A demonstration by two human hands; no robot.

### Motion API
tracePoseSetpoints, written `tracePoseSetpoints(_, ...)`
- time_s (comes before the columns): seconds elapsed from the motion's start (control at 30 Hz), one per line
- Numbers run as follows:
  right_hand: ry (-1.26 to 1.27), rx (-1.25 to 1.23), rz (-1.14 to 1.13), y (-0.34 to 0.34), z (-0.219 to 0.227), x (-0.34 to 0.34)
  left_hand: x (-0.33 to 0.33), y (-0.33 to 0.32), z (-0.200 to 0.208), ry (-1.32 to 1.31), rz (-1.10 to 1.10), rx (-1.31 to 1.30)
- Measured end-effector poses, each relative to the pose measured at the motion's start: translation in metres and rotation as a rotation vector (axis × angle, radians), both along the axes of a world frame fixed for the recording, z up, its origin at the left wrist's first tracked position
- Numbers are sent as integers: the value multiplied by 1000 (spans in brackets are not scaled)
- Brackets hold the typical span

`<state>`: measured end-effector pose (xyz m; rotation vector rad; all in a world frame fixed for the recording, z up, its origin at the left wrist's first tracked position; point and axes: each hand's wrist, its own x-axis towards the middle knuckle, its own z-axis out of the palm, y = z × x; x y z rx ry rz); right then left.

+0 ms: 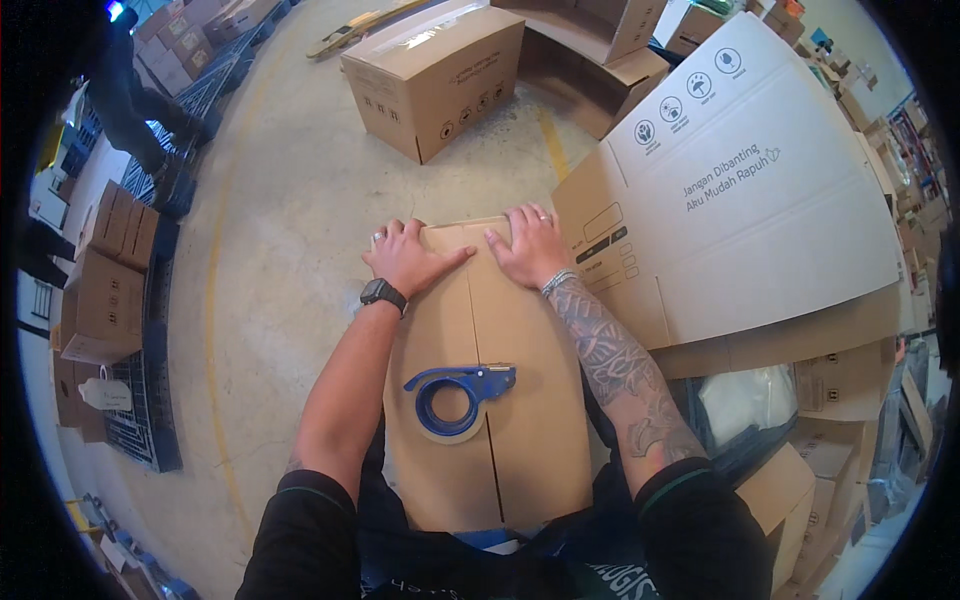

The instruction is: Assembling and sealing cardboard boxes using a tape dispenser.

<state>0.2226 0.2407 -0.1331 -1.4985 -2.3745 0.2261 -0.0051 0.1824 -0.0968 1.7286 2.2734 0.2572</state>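
Note:
A brown cardboard box (440, 330) stands upright before me, its two top flaps folded in and meeting along a middle seam that gapps slightly at the near end. My left hand (412, 258) grips its far left corner, fingers bent over the far edge and thumb stretched toward the seam. At the far right corner my right hand (530, 246) holds on likewise, its thumb on the top near the seam. A blue tape dispenser (447, 408) with a roll of tape lies on the flaps between my forearms, touched by neither hand.
A taped carton (440, 85) and open cartons (575, 85) stand ahead on the concrete floor. A large flat cardboard sheet (740, 190) leans at my right, above a clear plastic bag (750, 400). Along the left, cartons (103, 305) sit on blue pallets (150, 400); another person (135, 95) stands beyond.

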Motion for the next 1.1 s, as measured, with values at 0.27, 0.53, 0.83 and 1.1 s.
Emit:
tracePoseSetpoints(0.27,14,53,-15,5,-11,2,7,-8,-6,56,-39,26)
tracePoseSetpoints(0.53,22,133,12,3,-10,-6,4,-7,-3,81,-38,8)
tracePoseSetpoints(0.83,10,123,15,1,-10,-3,12,-16,-16,115,-141,307)
tracePoseSetpoints(1.1,13,97,29,3,-11,0,16,-16,-5,56,-182,104)
